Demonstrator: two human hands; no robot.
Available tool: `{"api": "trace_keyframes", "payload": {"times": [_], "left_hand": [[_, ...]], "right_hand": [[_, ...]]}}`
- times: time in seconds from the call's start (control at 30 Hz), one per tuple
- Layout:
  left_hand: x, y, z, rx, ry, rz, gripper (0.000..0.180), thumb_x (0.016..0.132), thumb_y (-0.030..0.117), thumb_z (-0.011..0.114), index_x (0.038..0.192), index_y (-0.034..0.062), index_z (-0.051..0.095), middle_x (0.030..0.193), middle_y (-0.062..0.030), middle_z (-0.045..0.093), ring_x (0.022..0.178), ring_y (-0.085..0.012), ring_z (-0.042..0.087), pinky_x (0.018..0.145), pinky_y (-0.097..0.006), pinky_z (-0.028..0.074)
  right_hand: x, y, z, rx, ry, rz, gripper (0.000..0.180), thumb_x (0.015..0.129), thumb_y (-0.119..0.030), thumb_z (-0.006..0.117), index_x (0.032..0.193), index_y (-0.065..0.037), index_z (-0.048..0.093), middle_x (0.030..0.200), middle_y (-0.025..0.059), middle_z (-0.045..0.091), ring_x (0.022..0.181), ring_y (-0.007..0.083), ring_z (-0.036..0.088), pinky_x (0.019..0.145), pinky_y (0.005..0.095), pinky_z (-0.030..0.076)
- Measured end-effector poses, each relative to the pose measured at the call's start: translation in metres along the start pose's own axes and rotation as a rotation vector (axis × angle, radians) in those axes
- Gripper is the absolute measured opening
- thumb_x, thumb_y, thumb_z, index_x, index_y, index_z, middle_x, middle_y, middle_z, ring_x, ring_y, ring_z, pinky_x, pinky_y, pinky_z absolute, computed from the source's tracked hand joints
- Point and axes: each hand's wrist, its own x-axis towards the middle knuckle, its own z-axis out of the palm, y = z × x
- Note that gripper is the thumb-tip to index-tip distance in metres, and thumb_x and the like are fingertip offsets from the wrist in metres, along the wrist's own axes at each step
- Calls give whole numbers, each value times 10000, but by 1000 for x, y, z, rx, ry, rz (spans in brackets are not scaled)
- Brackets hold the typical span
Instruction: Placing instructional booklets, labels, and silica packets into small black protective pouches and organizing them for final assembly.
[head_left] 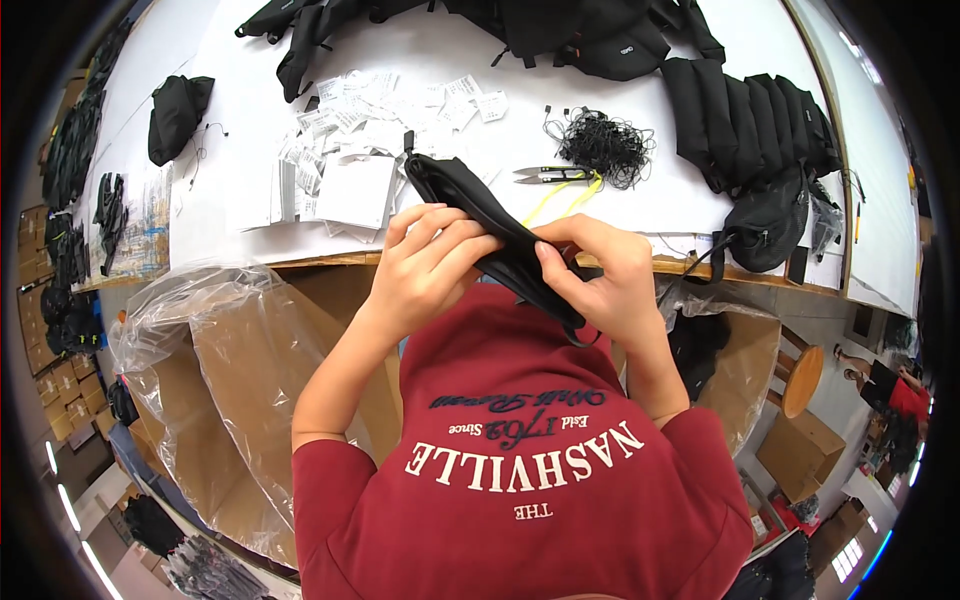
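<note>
A slim black fabric bag [478, 198] is held slanting over the table's near edge, a zip pull standing out at its far end. My left hand [432, 262] is closed on its left side, with the fingers bent over the fabric. From the other side my right hand [607, 272] pinches the bag near its middle, thumb and index finger close together. Just beyond the right hand lie thread snips [543, 176] with a yellow cord [582, 192], beside a tangle of black strings [612, 143]. Loose white paper tags [385, 110] and a stack of white cards [355, 190] lie beyond the left hand.
Black bags [600, 40] are heaped along the far side, and more [750, 125] are packed together on the right. A single black bag [178, 118] lies at the left. Below the table edge stand plastic-lined cartons [225, 350] and a wooden stool [803, 380].
</note>
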Motion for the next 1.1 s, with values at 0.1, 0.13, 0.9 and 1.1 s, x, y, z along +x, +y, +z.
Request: {"api": "trace_keyframes", "payload": {"times": [0.1, 0.13, 0.9, 1.1], "left_hand": [[0, -1, 1, -10, 24, 16, 258, 601, 62, 679, 852, 113, 650, 885, 16, 640, 894, -153, 584, 904, -324, 399], [0, -2, 0, -24, 30, 27, 267, 596, 61, 676, 856, 113, 652, 879, 19, 641, 882, -151, 586, 896, -325, 404], [-46, -40, -34, -1197, -719, -772, 297, 848, 190, 672, 1034, -26, 586, 1227, -112, 571, 1066, -191, 542, 926, -309, 410], [-57, -42, -17, -1349, -622, -1067, 461, 895, 245, 649, 1269, 3, 529, 1186, -38, 562, 1098, -110, 479, 969, -272, 370]], "right_hand": [[-1, 1, 1, 20, -5, 6, 125, 782, -75, 675, 884, -5, 661, 736, 83, 649, 567, 164, 611, 532, 263, 487], [-2, 1, 2, 34, -11, 15, 124, 781, -74, 675, 884, -6, 662, 740, 83, 651, 571, 166, 612, 534, 262, 486], [-17, 59, -39, 199, -972, 422, 549, 745, -246, 761, 1227, -47, 587, 1212, 119, 604, 966, 210, 625, 868, 322, 467], [-25, 64, -62, 721, -390, 632, 499, 744, -201, 749, 1182, -30, 580, 1091, 104, 633, 931, 153, 609, 807, 287, 483]]}}
